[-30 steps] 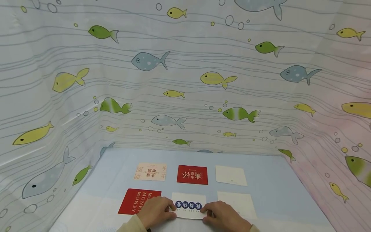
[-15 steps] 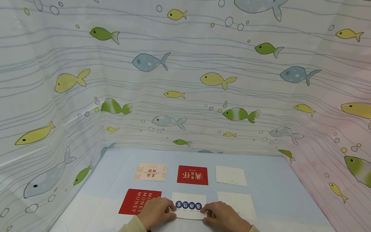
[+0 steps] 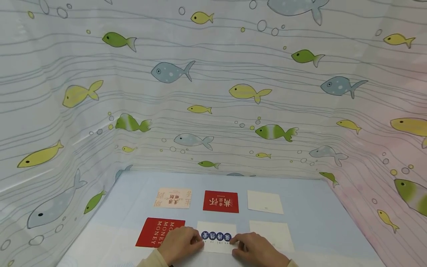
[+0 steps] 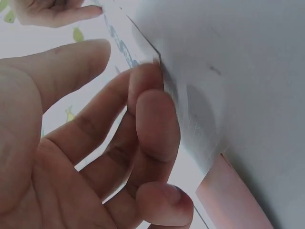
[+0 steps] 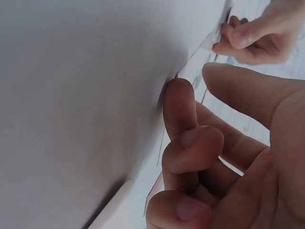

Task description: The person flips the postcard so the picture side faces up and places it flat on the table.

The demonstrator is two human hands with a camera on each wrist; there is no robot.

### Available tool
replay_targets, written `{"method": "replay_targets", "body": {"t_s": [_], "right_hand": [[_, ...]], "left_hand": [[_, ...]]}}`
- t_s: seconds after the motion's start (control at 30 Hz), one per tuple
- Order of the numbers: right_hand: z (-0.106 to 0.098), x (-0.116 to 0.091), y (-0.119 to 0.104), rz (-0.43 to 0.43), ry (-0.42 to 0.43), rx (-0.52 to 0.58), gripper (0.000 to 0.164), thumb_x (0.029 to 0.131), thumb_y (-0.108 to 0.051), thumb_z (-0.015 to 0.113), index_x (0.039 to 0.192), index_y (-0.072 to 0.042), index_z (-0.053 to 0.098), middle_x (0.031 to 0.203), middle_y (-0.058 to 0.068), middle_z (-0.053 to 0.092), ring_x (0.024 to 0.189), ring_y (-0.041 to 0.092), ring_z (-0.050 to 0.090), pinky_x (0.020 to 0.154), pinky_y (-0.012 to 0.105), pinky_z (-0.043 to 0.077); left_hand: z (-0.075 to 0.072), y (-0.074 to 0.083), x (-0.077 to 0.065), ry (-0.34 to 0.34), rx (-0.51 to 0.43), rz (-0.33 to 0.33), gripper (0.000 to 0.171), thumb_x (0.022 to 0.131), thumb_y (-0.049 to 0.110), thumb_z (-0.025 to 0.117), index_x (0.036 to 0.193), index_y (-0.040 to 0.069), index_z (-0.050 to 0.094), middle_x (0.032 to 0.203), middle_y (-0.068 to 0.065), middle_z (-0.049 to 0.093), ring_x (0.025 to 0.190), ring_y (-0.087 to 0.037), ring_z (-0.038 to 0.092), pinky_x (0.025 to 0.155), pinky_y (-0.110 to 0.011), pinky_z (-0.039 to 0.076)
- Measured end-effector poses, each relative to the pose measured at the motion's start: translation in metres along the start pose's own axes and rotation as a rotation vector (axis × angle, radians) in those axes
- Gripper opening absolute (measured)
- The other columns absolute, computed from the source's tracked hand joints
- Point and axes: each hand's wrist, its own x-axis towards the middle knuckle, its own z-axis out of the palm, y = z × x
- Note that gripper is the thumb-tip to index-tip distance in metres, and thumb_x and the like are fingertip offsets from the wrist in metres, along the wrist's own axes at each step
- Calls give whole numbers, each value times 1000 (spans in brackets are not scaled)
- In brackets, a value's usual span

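A white card (image 3: 217, 244) with a row of blue circles, each bearing a pale character, lies flat on the table in the near middle. At its left edge is my left hand (image 3: 181, 241), fingertips touching the card and fingers loosely bent. My right hand (image 3: 258, 249) touches the opposite edge the same way. In the left wrist view the thumb stands apart from the fingers, beside the card's edge (image 4: 138, 36). The right wrist view likewise shows a gap between thumb and fingers (image 5: 180, 102). Part of a red card (image 3: 150, 231) lettered MONEY is covered by my left hand.
Behind lie a cream card (image 3: 172, 197) with characters, a red card (image 3: 221, 201) and a plain white card (image 3: 265, 202). Another white card (image 3: 271, 233) is partly behind my right hand. A fish-patterned curtain (image 3: 213, 122) encloses the table (image 3: 310, 207) at the back and sides.
The card's near edge, slightly bowed up between my hands before, now lies flat. My thumbs have come off it. Both hands stay at nearly the same spots.
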Motion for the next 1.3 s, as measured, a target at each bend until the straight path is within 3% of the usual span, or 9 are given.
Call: {"method": "replay_targets", "body": {"t_s": [0.2, 0.5, 0.67, 0.93, 1.3], "right_hand": [[-13, -1, 6, -46, 82, -43, 29, 92, -36, 73, 117, -22, 73, 80, -15, 60, 71, 8, 54, 69, 30, 51], [-41, -8, 21, -97, 212, -81, 32, 95, -34, 72, 121, -16, 71, 85, -16, 62, 66, 4, 53, 59, 25, 46], [-52, -12, 32, -97, 260, -89, 33, 95, -32, 72, 123, -14, 70, 89, -15, 62, 69, 4, 53, 61, 25, 46], [-70, -18, 53, -89, 364, -93, 37, 97, -27, 71, 130, -14, 64, 100, -11, 63, 75, 3, 55, 64, 25, 47], [-89, -22, 75, -60, 453, -83, 45, 96, -25, 72, 137, -13, 60, 112, 4, 65, 81, 6, 56, 65, 26, 46]], "left_hand": [[2, 0, 5, 29, 1, 5, 15, 88, 35, 77, 87, 20, 78, 70, 17, 55, 62, -4, 49, 58, -24, 44], [-7, 6, 22, 128, -6, 50, 17, 90, 36, 75, 97, 20, 77, 74, 18, 57, 61, -3, 49, 54, -25, 43], [-9, 13, 37, 160, -4, 86, 22, 91, 36, 75, 104, 18, 76, 77, 17, 59, 62, -2, 49, 55, -24, 42], [-3, 23, 67, 178, -8, 82, 31, 90, 39, 76, 112, 17, 75, 87, 12, 63, 73, -6, 54, 65, -27, 48], [10, 39, 106, 200, -3, 90, 37, 90, 39, 77, 121, 18, 72, 101, 3, 69, 90, -12, 58, 80, -35, 53]]}}
